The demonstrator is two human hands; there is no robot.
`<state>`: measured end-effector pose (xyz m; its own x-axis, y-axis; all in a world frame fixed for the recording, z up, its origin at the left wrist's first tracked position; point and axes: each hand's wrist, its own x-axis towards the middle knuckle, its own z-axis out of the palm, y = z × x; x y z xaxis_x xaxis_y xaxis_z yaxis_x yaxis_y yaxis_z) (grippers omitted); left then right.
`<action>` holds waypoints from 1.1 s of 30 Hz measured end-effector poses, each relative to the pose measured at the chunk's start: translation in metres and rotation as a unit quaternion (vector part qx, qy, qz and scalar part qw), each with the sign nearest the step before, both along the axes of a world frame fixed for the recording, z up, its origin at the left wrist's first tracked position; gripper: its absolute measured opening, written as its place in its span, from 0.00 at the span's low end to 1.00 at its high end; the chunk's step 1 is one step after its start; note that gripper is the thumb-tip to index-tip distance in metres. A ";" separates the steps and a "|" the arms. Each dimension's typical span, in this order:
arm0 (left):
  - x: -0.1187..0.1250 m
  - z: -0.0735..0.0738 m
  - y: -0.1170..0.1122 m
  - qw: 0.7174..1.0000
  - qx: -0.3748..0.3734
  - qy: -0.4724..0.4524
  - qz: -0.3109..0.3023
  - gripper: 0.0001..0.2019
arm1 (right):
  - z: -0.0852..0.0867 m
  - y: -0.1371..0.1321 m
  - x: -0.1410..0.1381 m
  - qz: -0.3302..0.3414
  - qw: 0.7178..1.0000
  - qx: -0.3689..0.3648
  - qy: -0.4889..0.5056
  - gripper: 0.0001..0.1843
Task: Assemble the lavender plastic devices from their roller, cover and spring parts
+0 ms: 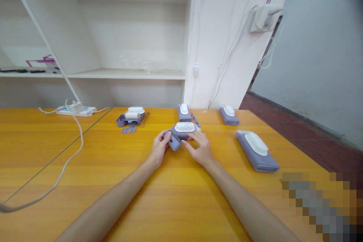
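My left hand (159,147) is closed on a small grey-purple plastic housing (175,143), with the thumb across its top and a dark opening facing me. Just to the right, my right hand (200,147) has its fingers apart; its thumb tip is close to the housing's edge, and whether they touch I cannot tell. Behind both hands lies a grey-purple unit with a white oval top (185,127), marked by small dark lines or wires. The right fingertips reach its near right side. A narrow grey-purple strip (195,120) rests at its far right.
Similar white-topped units stand at the back (185,113), back right (229,116) and right (256,151). Left of centre, loose grey parts (129,130) and a white roll (132,115) lie beside another unit. A power strip (78,111) trails a white cable (81,140) across the table.
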<state>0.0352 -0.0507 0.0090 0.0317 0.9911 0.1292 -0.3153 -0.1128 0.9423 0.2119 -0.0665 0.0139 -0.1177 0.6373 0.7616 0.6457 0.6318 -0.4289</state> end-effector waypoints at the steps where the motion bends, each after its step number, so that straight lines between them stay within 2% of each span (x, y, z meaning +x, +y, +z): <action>1: -0.003 -0.002 0.004 0.999 -0.013 -0.021 0.031 0.24 | -0.001 0.001 0.001 -0.005 1.000 0.001 -0.011 0.10; 5: -0.022 -0.007 0.024 0.979 -0.017 -0.012 0.201 0.21 | -0.003 0.007 0.010 -0.055 0.998 0.004 -0.034 0.08; 8: -0.040 -0.005 0.034 0.943 0.008 0.041 0.330 0.14 | -0.005 0.011 0.015 -0.118 0.993 0.001 -0.023 0.09; 11: -0.058 0.001 0.039 0.915 -0.007 0.118 0.386 0.11 | -0.007 0.016 0.019 -0.169 0.986 -0.015 -0.010 0.11; 13: -0.068 0.006 0.040 0.918 -0.040 0.144 0.367 0.12 | -0.008 0.018 0.020 -0.193 0.981 -0.031 -0.002 0.13; 15: -0.076 0.010 0.042 0.939 -0.088 0.141 0.301 0.13 | -0.010 0.019 0.021 -0.207 0.977 -0.043 0.005 0.15; 17: -0.082 0.013 0.045 0.949 -0.114 0.131 0.264 0.13 | -0.011 0.021 0.022 -0.210 0.977 -0.044 0.014 0.16; 25: -0.109 0.019 0.054 0.954 -0.188 0.118 0.201 0.16 | -0.020 0.031 0.027 -0.190 0.979 -0.077 0.024 0.20; 29: -0.113 0.020 0.053 0.959 -0.205 0.117 0.158 0.19 | -0.026 0.035 0.028 -0.159 0.981 -0.106 0.024 0.22; 33: -0.106 0.018 0.050 0.968 -0.176 0.146 0.101 0.19 | -0.029 0.035 0.028 -0.157 0.980 -0.124 0.019 0.23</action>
